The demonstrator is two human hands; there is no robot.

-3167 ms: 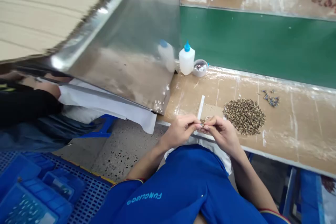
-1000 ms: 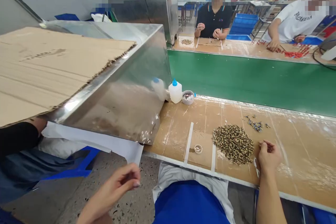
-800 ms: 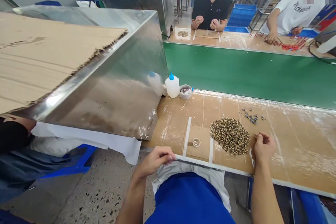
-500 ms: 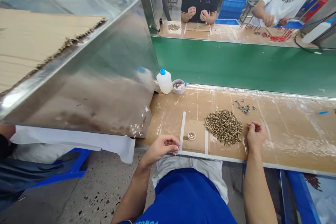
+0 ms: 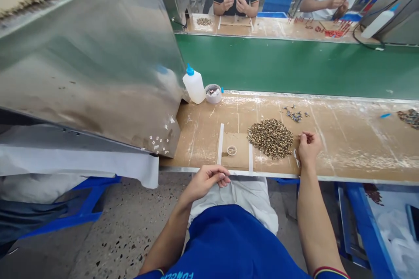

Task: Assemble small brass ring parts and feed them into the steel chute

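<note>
My left hand (image 5: 212, 178) hovers at the front edge of the bench, thumb and fingers curled together; anything between them is too small to make out. My right hand (image 5: 309, 147) rests at the right side of a heap of small brass-and-dark metal pieces (image 5: 271, 138), fingertips pinched together, their contents hidden. Just below its fingers lies a small white strip (image 5: 297, 158). Left of the heap, a small round dish (image 5: 231, 151) sits on a cardboard piece (image 5: 242, 161) between two white tape strips. Behind the heap are several small bluish-grey parts (image 5: 294, 116).
A white bottle with blue cap (image 5: 194, 85) and a round tub (image 5: 214, 94) stand at the back left, beside a large metal housing (image 5: 98, 61). A green belt (image 5: 281, 65) runs behind the bench. Two people work across it. A blue crate (image 5: 369, 226) is below right.
The view has shifted, so the bench sits higher in the picture. My left hand has moved a little nearer the bench's front edge. My right hand stays beside the heap.
</note>
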